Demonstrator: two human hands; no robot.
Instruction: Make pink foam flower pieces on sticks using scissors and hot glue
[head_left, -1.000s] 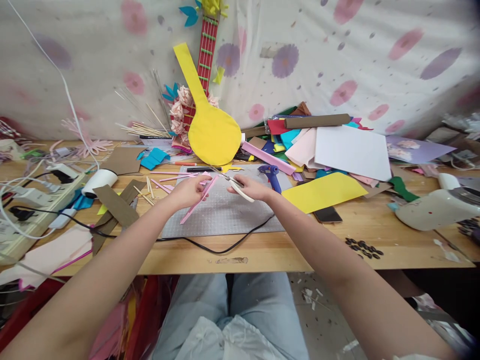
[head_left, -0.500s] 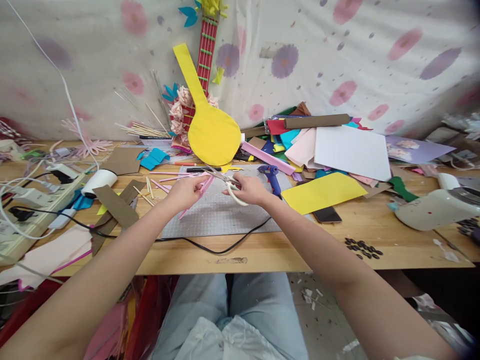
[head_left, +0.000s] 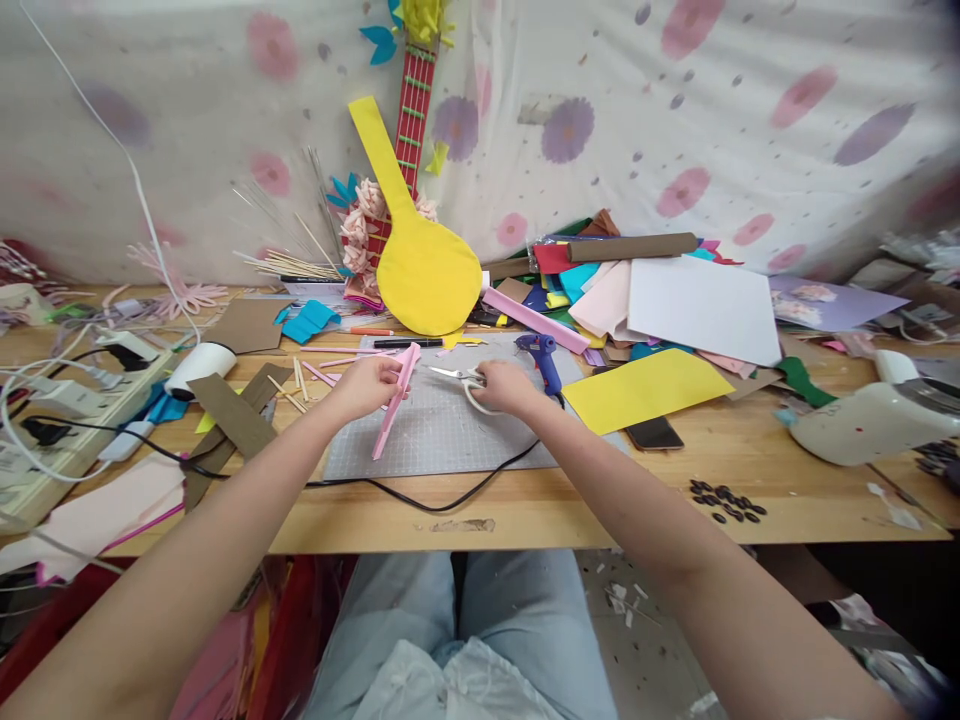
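Between the fingers of my left hand (head_left: 366,386) is a pink strip (head_left: 395,403), tilted, its lower end over the grey cutting mat (head_left: 442,445). My right hand (head_left: 507,386) is closed round the white handles of a pair of scissors (head_left: 474,388). The blades point left toward the strip and are apart from it. Just right of that hand lies a blue glue gun (head_left: 541,362). Behind both hands, a yellow banjo-shaped piece (head_left: 427,275) leans against a red-necked guitar model (head_left: 415,110). Several thin pink strips (head_left: 319,373) lie left of the mat.
A black cable (head_left: 450,505) crosses the mat's front edge. To the right are a yellow sheet (head_left: 649,388), a phone (head_left: 655,432), small black pieces (head_left: 726,500) and a white appliance (head_left: 862,425). A power strip (head_left: 67,420) and brown scraps (head_left: 232,412) are at left.
The scissors have drawn away from the pink strip, leaving a gap between them. My left hand has moved slightly left and turned the strip so more of its length shows.
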